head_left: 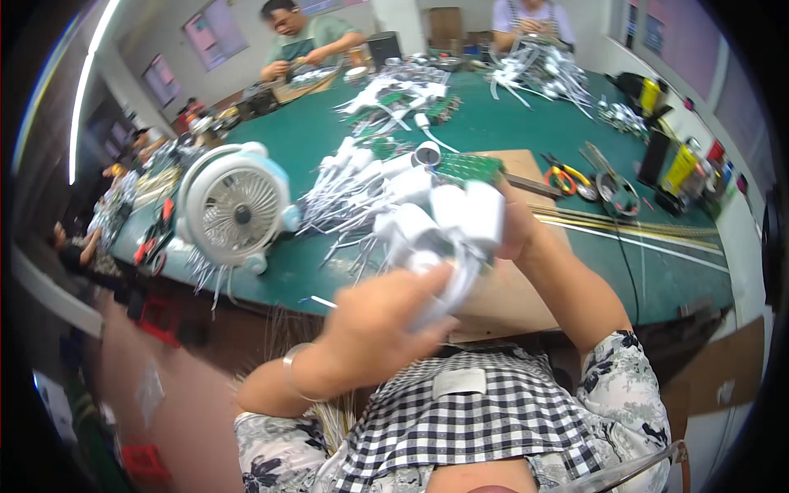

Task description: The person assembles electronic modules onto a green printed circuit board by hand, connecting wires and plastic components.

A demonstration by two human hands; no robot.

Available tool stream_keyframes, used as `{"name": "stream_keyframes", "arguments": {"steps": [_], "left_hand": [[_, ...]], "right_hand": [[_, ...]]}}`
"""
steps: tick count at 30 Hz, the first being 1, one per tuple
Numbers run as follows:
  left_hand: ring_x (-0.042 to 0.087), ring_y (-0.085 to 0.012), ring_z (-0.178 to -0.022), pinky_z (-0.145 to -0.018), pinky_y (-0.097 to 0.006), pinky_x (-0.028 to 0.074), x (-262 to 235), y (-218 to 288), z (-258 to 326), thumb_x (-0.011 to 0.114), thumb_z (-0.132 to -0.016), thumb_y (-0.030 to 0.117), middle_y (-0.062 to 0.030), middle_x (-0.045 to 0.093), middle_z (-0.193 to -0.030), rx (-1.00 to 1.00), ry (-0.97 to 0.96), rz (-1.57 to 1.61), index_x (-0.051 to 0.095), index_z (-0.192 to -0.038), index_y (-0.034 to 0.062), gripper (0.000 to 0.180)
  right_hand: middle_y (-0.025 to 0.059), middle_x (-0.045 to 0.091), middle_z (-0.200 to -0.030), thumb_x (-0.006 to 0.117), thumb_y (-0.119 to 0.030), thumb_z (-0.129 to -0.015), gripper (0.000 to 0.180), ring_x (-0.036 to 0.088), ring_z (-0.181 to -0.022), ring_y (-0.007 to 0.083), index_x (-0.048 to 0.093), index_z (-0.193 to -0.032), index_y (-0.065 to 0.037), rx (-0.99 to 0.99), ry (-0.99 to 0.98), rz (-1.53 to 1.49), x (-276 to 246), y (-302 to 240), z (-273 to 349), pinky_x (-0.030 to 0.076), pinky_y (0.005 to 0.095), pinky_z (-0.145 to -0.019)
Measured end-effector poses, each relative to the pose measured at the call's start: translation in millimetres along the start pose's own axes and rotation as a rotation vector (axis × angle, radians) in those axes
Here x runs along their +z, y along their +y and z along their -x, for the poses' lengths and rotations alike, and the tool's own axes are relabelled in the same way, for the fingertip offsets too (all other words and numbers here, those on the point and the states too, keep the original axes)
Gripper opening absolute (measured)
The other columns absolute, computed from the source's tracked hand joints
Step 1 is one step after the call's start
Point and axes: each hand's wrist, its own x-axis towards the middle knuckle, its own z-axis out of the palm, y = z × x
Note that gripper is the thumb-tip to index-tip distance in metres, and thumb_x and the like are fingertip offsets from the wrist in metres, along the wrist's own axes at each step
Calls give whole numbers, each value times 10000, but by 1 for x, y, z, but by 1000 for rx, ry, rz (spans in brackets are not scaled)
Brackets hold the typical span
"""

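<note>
- Bundle (440,218): white plastic parts with white leads, held up in front of the chest between both hands, above the near table edge. Blurred; single pieces hard to tell apart.
- Red crates (160,316): on the floor at far left, under the table edge.
- Red-handled tool (152,238): lying on the green table (493,131) at its left end, just beside the fan.
- Fan (234,205): small, white and pale blue, round grille facing the camera, standing on the table left of the bundle.
- Left hand (382,316): closed around the lower part of the bundle, thumb pressed on the white leads; a thin bangle (292,374) on the wrist.
- Loose white parts (349,193): a heap with thin leads spread on the table between fan and bundle.
- Apron (468,419): black-and-white check, worn over a flowered shirt, at the lower edge.
- Green circuit board (468,167): on the table just behind the bundle, beside a white tape roll (426,154).
- Right hand (514,226): gripping the upper right of the bundle, fingers mostly hidden behind the white pieces.
- Board (518,296): brown work surface on the table under the hands.
- Orange-handled pliers (563,177): on the table right of the board.
- Yellow bottles (680,167): upright near the right table edge.
- Two people: seated at the far side, one in green (308,41), one in a pale top (530,20), hands at their own work amid more white parts.
</note>
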Motion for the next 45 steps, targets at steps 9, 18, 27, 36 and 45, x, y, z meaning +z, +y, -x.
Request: {"name": "stream_keyframes", "arguments": {"steps": [9,18,27,36,45], "left_hand": [[584,-282,-818,-691,-370,487,129,-1,-9,686,-732,194,-86,588,-984,244,-390,147,458,-1280,92,603],[565,-211,-644,-624,-311,483,-44,-114,108,505,-860,-29,-111,604,-727,-150,776,-412,624,-842,-29,121],[525,-318,-1042,-886,-414,419,-187,-308,240,700,-723,204,-163,561,-1121,-929,916,-835,494,-1212,81,544],[282,-381,-1328,-1039,-569,237,-163,-439,223,765,-594,501,-197,225,-1472,-1264,63,-447,134,-1456,288,1089],[630,-252,-972,-773,-391,499,-170,-450,218,594,-793,227,-105,644,-1045,-1179,-107,-830,501,-1225,199,443]], "right_hand": [[87,618,-1066,441,-405,-913,467,604,-913,172,530,-1192,-42,118,457,273,-146,-44,125,479,329,-825],[88,621,-1032,538,-257,-897,378,588,-930,185,535,-1189,-18,-288,520,1465,-76,-76,30,448,320,-844],[145,327,-1423,679,-330,-765,678,336,-1270,393,389,-1339,-115,-88,-628,2206,-1,133,-66,291,522,-1031],[141,405,-1368,622,-293,-740,568,338,-1246,394,488,-1247,-74,-156,-577,2173,1,162,-74,236,543,-1043],[137,442,-1335,626,-336,-731,543,366,-1229,378,528,-1206,-91,-124,-555,2185,3,163,-75,249,546,-1028]]}}
